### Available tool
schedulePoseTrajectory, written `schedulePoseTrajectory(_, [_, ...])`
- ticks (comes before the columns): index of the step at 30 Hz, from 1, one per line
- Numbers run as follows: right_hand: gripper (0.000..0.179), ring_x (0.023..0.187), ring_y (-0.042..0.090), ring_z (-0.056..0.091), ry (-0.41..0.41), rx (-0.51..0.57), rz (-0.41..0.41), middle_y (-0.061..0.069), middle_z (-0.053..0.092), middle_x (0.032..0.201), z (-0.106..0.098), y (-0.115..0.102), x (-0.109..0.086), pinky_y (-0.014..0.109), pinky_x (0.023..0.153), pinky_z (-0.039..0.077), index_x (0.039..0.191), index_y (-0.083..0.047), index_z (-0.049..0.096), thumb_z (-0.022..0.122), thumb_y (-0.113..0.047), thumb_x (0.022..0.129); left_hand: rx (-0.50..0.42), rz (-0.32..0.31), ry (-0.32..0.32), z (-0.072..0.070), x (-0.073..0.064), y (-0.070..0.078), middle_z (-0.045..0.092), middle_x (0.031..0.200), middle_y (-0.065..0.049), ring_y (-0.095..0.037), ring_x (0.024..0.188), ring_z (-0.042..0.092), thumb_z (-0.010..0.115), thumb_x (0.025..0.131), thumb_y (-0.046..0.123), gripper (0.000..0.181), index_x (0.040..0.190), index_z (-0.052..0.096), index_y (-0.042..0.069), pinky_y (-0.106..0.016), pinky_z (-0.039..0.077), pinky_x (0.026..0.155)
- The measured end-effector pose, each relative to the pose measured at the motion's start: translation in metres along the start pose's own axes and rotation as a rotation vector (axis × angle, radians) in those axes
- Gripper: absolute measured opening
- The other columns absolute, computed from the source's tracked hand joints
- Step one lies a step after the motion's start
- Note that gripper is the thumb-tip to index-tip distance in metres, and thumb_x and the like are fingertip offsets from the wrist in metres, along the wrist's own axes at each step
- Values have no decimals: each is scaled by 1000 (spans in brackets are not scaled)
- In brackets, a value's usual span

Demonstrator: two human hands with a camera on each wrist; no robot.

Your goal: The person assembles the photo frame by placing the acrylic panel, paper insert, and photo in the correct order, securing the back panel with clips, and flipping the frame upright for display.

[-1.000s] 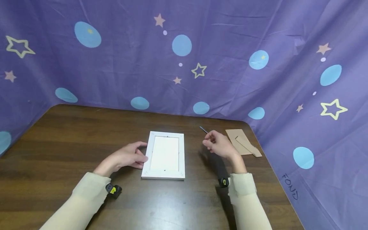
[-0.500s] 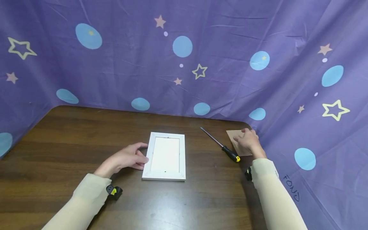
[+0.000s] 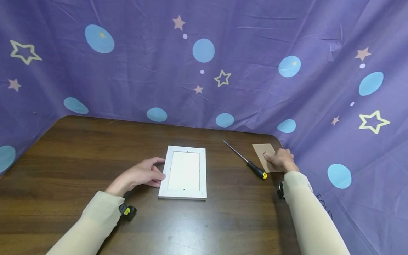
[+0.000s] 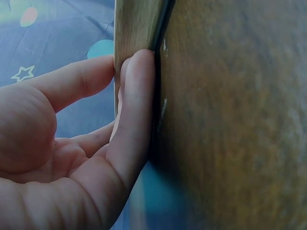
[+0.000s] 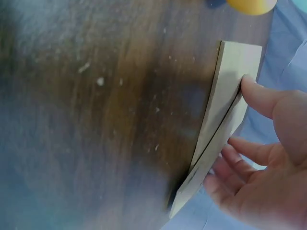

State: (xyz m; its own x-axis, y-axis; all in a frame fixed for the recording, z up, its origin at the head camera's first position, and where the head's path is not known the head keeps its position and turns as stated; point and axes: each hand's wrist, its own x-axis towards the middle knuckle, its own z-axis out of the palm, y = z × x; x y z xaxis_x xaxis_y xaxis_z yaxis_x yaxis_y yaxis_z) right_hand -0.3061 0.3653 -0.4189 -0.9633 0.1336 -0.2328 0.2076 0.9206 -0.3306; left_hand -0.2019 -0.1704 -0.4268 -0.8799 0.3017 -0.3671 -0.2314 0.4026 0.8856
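A white picture frame (image 3: 163, 180) lies on the table with a white panel in its opening. My left hand (image 3: 143, 173) is at its left side; in the left wrist view the extended fingers (image 4: 136, 96) rest against the frame's wooden side (image 4: 136, 28). At the far right, my right hand (image 3: 282, 160) is over a brown backing board (image 3: 260, 148) and covers part of it. In the right wrist view, the thumb and fingers pinch the board's stand leg (image 5: 225, 129) from either side, over the flat panel (image 5: 240, 60).
Between frame and board lies a screwdriver (image 3: 255, 170) with a black and yellow handle, its tip pointing to the back left. The brown wooden table (image 3: 105, 148) ends at a purple curtain (image 3: 134, 71) behind and to the right.
My right hand has let go of the screwdriver, leaving it on the table, and moved right to the backing board, where it now pinches the stand leg. The left hand has stayed at the frame.
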Motion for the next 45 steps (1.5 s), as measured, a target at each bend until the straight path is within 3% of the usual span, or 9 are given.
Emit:
schedulePoseTrajectory(7, [58,116,51,50,21,18,15,38,56,126,-3,1,2,61,101,50,112,9,69,70,-48,99,-18,3,-2,0,0,-2,64,104,-21,-23,81,71,73,98,4,75,160,32,-4,-36,68,77])
schedulePoseTrajectory(12, [68,111,46,55,-5,36,32,37,60,126,-7,4,1,58,100,52,128,14,62,72,-47,98,-16,2,-1,0,0,-2,64,104,-21,-23,81,72,73,98,4,75,160,33,-4,-36,68,77])
schedulePoseTrajectory(17, [79,115,43,56,-69,138,70,38,55,134,-8,13,2,58,106,52,139,20,52,73,-45,99,-20,1,-2,1,0,-2,65,104,-21,-24,82,72,73,98,5,75,160,33,-3,-36,68,77])
schedulePoseTrajectory(22, [69,103,36,57,-105,137,65,31,60,118,-13,27,5,46,91,57,119,17,62,76,-47,97,-25,1,-4,2,0,-1,65,104,-21,-24,82,72,73,98,5,75,160,33,-3,-36,68,77])
schedulePoseTrajectory(27, [47,82,24,57,-133,246,85,10,59,88,-16,37,9,30,69,53,86,-1,61,81,-43,94,-12,-9,4,3,0,0,65,105,-21,-23,82,72,73,98,6,74,160,33,-2,-36,68,77])
schedulePoseTrajectory(32, [43,77,19,55,-161,272,86,3,58,82,-20,42,10,27,66,50,78,-10,58,81,-42,94,-3,-5,3,3,-2,-1,65,105,-21,-23,82,72,72,99,5,74,161,33,-3,-36,68,77])
schedulePoseTrajectory(39, [55,94,24,54,-150,284,63,18,49,110,-27,45,6,25,72,50,118,6,45,78,-33,97,3,-8,4,3,-2,0,64,105,-21,-23,82,72,73,98,5,75,161,32,-3,-37,68,77])
schedulePoseTrajectory(45, [49,87,20,59,-134,288,40,20,53,110,-33,42,5,23,69,53,121,10,48,72,-26,99,-6,-7,1,3,-2,-1,64,105,-21,-23,83,72,73,98,5,75,161,33,-3,-37,68,78])
